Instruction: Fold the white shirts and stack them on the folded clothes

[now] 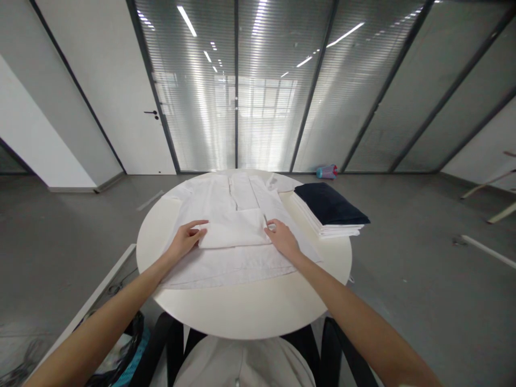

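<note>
White garment [237, 267] lies spread across round white bench [242, 317], sleeve-like ends toward the far edge, hem short of the near edge; a bare strip of benchtop shows between hem and near rim. Folded white panel [234, 230] lies flat on the garment around mid-bench; cannot tell whether it belongs to the garment or is a separate piece.

Left hand [186, 239]: grip clamped on panel's left end, thumb and fingers at the cloth. Right hand [283, 237]: grip pinched on panel's right end, fingertips bent in. Both forearms reach in over the near edge.

Toward the bench's right edge, a stack of folded white cloths [339, 232], topped by folded navy cloth [331, 204]; its right corner juts past the rim as viewed. Beyond the far edge, blue-and-red basket [327, 172] on its side on grey floor [403, 279].
</note>
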`<state>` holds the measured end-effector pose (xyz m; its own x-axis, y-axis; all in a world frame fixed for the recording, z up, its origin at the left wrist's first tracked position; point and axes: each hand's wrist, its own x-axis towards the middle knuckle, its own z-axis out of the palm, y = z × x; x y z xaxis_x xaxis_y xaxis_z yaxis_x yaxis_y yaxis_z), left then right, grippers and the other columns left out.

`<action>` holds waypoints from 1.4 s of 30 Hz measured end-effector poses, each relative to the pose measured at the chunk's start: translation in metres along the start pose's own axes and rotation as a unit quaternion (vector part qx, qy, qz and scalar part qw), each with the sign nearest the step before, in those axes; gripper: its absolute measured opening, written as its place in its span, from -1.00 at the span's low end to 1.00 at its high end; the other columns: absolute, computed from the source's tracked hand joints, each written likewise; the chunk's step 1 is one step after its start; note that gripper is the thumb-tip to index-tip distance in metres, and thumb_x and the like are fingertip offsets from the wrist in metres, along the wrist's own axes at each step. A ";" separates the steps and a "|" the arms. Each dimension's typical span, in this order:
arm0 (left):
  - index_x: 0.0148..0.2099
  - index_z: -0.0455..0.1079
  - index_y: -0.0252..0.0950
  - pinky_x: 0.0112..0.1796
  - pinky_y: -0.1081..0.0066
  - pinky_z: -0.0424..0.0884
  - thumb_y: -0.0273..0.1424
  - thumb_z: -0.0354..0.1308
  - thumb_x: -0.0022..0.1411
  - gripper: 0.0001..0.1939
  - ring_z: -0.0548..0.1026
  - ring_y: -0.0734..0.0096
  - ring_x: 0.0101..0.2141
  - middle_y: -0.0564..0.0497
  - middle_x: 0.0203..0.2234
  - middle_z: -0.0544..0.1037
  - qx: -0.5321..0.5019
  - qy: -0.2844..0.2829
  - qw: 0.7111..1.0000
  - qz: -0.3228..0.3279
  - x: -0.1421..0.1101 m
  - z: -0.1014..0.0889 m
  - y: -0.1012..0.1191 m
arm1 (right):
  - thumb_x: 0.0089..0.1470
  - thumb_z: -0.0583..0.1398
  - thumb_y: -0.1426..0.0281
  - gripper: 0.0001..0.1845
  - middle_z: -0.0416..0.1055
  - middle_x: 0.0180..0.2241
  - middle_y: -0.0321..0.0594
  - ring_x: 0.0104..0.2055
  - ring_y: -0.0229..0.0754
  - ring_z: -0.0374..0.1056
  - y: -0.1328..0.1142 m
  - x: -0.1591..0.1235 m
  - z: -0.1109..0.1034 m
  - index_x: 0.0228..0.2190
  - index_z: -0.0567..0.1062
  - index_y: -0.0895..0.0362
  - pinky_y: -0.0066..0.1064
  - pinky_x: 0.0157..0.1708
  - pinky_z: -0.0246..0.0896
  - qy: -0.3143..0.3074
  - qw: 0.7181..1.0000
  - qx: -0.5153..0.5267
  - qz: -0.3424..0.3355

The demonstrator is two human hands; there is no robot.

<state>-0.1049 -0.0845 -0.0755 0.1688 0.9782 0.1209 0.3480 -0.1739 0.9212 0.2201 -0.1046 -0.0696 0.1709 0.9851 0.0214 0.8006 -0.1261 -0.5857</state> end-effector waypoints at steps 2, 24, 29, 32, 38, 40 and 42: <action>0.18 0.42 -0.49 -0.60 0.55 0.05 -0.04 0.24 0.10 -0.25 0.14 0.59 -0.64 0.16 -0.66 0.28 0.002 -0.004 1.000 0.014 0.000 -0.001 0.001 | 0.23 0.15 0.30 -0.66 0.57 -0.27 -0.20 -0.19 -0.09 0.46 0.000 -0.001 -0.001 0.04 0.42 0.05 -0.38 -0.26 0.15 0.003 1.000 -0.001 -0.009; 0.08 0.50 -0.44 -0.61 0.53 0.05 -0.11 0.27 0.04 -0.36 0.18 0.59 -0.67 0.14 -0.63 0.33 0.028 -0.008 1.000 -0.007 -0.001 -0.002 0.005 | 0.14 0.08 0.45 -0.72 0.38 -0.56 -0.39 -0.48 -0.23 0.28 0.007 -0.005 0.006 -0.14 0.49 0.07 -0.46 -0.43 0.04 0.007 0.992 0.083 -0.095; 0.11 0.49 -0.49 -0.61 0.52 0.07 -0.18 0.24 0.04 -0.35 0.16 0.57 -0.68 0.16 -0.71 0.31 0.029 0.007 0.999 -0.034 0.004 -0.004 -0.006 | 0.06 0.11 0.47 -0.74 0.37 -0.56 -0.40 -0.48 -0.22 0.30 0.008 -0.005 0.005 -0.19 0.47 0.09 -0.44 -0.40 0.13 0.012 0.994 0.094 -0.054; 0.05 0.53 -0.42 -0.54 0.46 0.29 -0.16 0.21 0.08 -0.44 0.41 0.44 -0.56 -0.04 -0.45 0.52 0.085 0.049 0.995 0.020 0.006 -0.008 -0.009 | 0.10 0.13 0.43 -0.77 0.44 -0.32 -0.22 -0.23 -0.13 0.37 0.006 -0.008 0.003 -0.20 0.51 0.07 -0.33 -0.16 0.25 0.110 0.987 0.013 -0.113; 0.09 0.49 -0.24 0.19 0.01 0.28 -0.29 -0.02 0.37 -0.63 0.32 0.03 0.22 -0.14 0.14 0.46 0.324 0.058 0.908 0.261 0.012 0.022 0.014 | 0.35 0.00 0.18 -0.53 0.22 0.25 -0.01 0.29 0.05 0.10 -0.038 -0.014 0.017 0.16 0.40 0.08 -0.05 0.25 -0.02 0.071 0.939 -0.106 -0.321; 0.16 0.44 -0.26 0.23 -0.02 0.21 -0.38 -0.05 0.38 -0.60 0.18 0.03 0.31 -0.13 0.17 0.45 0.368 0.007 0.885 0.284 0.018 0.039 0.019 | 0.39 -0.10 0.15 -0.45 0.09 0.35 0.00 0.38 0.06 -0.03 -0.054 -0.011 0.029 0.24 0.32 0.13 -0.01 0.32 -0.16 0.022 0.927 -0.137 -0.348; 0.24 0.37 -0.30 0.25 -0.05 0.15 -0.41 -0.05 0.37 -0.55 0.10 -0.01 0.35 -0.17 0.23 0.39 0.406 -0.016 0.872 0.274 0.026 0.052 0.015 | 0.41 -0.17 0.14 -0.39 0.00 0.39 0.01 0.42 0.08 -0.10 -0.062 -0.006 0.042 0.28 0.25 0.18 0.01 0.35 -0.25 -0.008 0.925 -0.159 -0.346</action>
<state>-0.0476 -0.0674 -0.0781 0.5358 0.7210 0.4395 0.7424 -0.6502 0.1615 0.1455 -0.0973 -0.0670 -0.4523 0.8440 0.2881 0.8435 0.5098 -0.1691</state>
